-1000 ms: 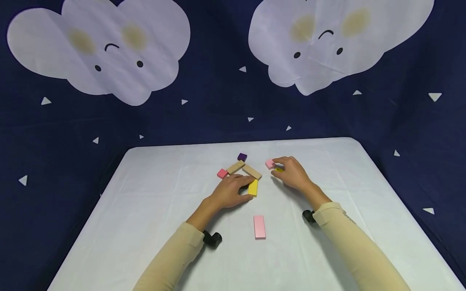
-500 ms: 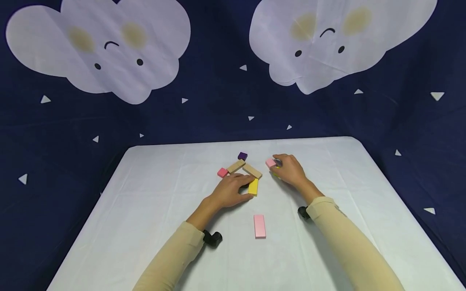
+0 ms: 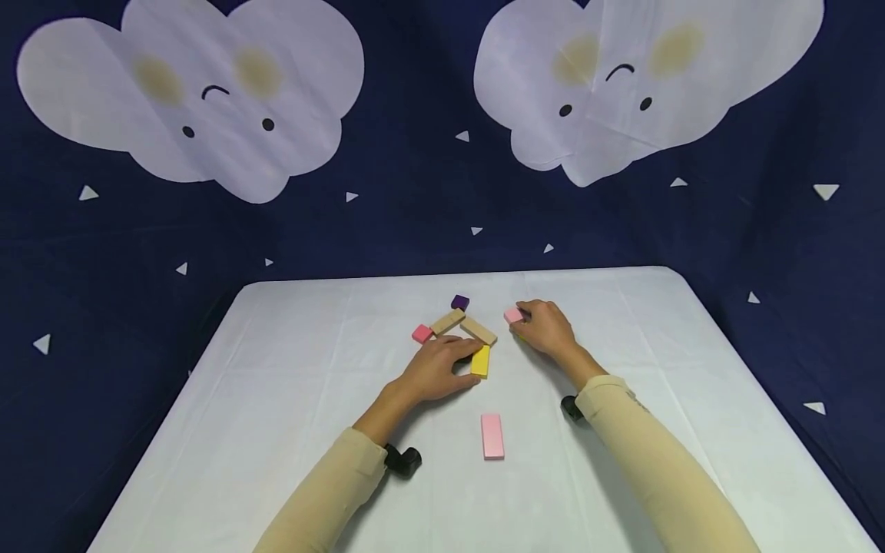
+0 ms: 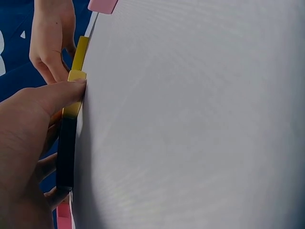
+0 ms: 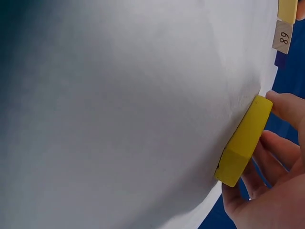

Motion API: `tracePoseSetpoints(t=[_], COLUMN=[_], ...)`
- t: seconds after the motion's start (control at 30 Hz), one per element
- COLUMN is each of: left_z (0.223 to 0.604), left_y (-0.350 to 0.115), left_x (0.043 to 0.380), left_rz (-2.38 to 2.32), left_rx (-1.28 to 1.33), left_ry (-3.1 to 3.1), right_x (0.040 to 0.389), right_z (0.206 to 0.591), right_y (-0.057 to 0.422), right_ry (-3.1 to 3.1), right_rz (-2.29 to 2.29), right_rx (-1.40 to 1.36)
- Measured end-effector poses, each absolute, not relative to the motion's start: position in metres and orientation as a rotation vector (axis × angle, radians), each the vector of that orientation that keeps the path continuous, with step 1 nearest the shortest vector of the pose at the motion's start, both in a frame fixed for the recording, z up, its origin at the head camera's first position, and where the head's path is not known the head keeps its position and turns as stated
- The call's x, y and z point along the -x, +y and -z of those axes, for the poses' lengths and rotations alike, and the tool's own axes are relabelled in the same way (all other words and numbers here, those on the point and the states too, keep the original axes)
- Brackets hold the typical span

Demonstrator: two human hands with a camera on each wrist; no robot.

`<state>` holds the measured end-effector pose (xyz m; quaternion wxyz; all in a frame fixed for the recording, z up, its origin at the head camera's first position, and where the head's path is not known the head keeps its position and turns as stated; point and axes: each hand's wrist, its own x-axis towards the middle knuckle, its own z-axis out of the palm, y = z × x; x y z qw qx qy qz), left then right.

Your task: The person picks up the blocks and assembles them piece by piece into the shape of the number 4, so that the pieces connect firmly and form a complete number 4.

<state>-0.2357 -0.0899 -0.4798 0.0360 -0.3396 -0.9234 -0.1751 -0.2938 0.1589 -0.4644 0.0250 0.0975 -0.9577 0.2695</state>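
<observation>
Left fingers (image 3: 467,346) across yellow block (image 3: 480,363) (long pink block (image 3: 492,436) well apart)

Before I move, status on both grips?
Left grip on yellow block. Right grip on second yellow block. Small pink block close beside right grip.

white table (image 3: 297,369), navy backdrop (image 3: 415,192), pale clouds (image 3: 221,46)

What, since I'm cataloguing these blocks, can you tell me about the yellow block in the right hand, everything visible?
The yellow block is elongated and plain yellow, with flat faces; it looks like painted wood. Small dark marks show along its lower edge in the right wrist view. The right hand holds it, with digits touching both ends, at the white cloth. In the head view only a sliver shows under the hand, and whether its underside rests fully on the cloth is unclear.
</observation>
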Motion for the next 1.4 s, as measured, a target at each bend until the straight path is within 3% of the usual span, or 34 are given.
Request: tracePoseSetpoints(t=[1.4], left_z=[0.4785], left_y=[-0.0886], left_x=[0.2325], left_rz=[0.548], left_rx=[0.999], left_ry=[-2.883], right_x=[0.2921], right_z=[0.4696], right_y=[0.1617], right_ry=[-2.909], right_rz=[-0.935], right_rx=[-0.271])
